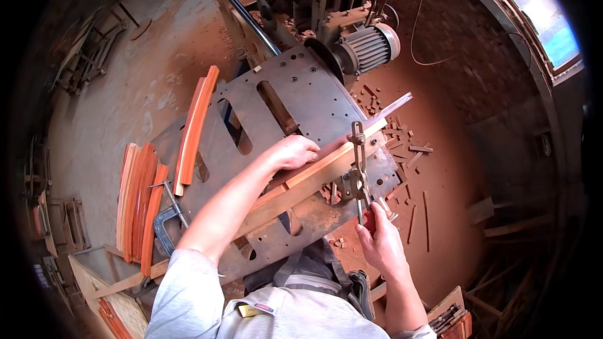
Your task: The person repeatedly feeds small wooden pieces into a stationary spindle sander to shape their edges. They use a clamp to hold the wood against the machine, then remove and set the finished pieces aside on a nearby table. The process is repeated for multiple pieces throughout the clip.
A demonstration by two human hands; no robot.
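My left hand is closed at a reddish-brown wooden strip, its fingers curled over the strip's edge. The strip lies along a pale wooden fence on the grey metal machine table. On the right, my right hand grips the red handle of a metal toggle clamp. The clamp's slotted arm crosses over the fence near its right end. My palm hides part of the handle.
Left of my forearm, several reddish wooden strips lie stacked, with two more strips farther up the table. A blue C-clamp sits beside the stack. An electric motor stands at the far edge. Offcuts litter the floor at right.
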